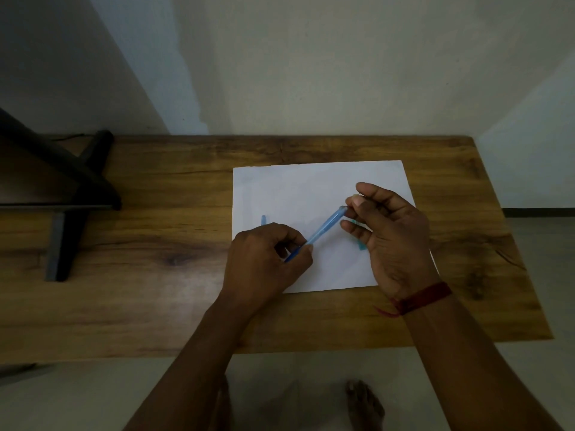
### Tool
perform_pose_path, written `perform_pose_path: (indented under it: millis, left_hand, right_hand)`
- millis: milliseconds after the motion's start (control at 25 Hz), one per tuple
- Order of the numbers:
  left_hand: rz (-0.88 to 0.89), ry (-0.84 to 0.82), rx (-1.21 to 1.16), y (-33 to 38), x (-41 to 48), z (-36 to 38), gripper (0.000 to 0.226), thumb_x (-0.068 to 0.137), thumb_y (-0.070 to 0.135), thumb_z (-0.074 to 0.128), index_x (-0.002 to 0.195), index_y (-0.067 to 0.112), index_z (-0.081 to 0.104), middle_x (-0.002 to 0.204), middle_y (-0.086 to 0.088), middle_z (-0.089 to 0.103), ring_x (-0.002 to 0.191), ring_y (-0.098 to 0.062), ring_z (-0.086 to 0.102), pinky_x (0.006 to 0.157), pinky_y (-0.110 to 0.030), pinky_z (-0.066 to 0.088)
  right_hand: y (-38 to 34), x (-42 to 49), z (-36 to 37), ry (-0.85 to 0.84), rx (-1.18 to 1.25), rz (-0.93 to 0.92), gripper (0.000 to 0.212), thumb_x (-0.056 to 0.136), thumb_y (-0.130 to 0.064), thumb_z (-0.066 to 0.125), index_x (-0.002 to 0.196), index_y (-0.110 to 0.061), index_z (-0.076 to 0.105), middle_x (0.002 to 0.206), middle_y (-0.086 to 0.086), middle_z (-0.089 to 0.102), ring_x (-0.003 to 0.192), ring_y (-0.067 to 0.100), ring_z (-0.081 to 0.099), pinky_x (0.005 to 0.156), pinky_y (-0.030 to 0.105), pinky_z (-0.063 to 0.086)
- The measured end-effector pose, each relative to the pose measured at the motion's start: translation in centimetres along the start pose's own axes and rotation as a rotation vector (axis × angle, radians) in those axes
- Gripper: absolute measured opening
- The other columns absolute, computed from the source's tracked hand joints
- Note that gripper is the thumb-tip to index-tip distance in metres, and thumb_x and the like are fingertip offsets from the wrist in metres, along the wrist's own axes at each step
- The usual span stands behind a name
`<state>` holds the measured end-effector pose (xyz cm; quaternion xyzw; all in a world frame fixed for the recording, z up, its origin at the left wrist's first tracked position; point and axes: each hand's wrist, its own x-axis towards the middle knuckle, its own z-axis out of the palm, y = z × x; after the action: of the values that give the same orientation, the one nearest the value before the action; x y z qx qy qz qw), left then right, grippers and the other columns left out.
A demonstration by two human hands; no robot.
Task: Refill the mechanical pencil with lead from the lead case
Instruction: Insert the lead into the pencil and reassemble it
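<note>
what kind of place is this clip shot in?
Probably a room at home, at a desk: a wooden tabletop against a bare painted wall, white paper on it, and a bare foot on the floor below.

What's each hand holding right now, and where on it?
Left hand grips the blue pencil near its lower end; right hand pinches its upper end.

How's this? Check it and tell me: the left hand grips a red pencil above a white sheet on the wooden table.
One thing is wrong: the pencil is blue, not red. The head view shows the left hand gripping it above the white sheet on the wooden table.
</note>
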<state>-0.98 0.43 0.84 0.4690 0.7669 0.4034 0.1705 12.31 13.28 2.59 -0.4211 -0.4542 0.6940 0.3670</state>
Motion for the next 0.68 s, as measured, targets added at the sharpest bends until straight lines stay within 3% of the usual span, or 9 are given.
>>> perform_pose_path:
  millis: [120,480,680]
  left_hand:
    - [0.006,-0.005,0.000,-0.04,0.01,0.08,0.011,0.076,0.027,0.078,0.083,0.020,0.073,0.071,0.020,0.059,0.064,0.003,0.058,0.064,0.001,0.040]
    - [0.028,0.005,-0.025,0.07,0.02,0.01,0.011,0.076,0.024,0.079,0.083,0.018,0.074,0.071,0.017,0.061,0.060,0.004,0.056,0.059,-0.001,0.041]
    - [0.008,0.013,-0.069,0.18,0.01,0.09,0.011,0.077,0.024,0.079,0.084,0.017,0.075,0.071,0.012,0.065,0.061,-0.004,0.059,0.057,-0.002,0.041]
  right_hand:
    - [0.03,0.00,-0.03,-0.005,0.002,-0.006,0.032,0.075,-0.015,0.070,0.107,-0.009,0.067,0.091,0.005,0.075,0.090,0.022,0.071,0.068,0.028,0.057]
    - [0.21,0.13,-0.22,0.006,-0.012,0.000,0.023,0.081,-0.007,0.067,0.104,-0.010,0.068,0.091,0.004,0.075,0.090,0.022,0.072,0.067,0.028,0.058]
    - [0.18,0.02,-0.05,0.002,-0.039,-0.001,0.021,0.080,-0.007,0.069,0.101,-0.010,0.069,0.094,0.008,0.074,0.091,0.022,0.071,0.067,0.029,0.058]
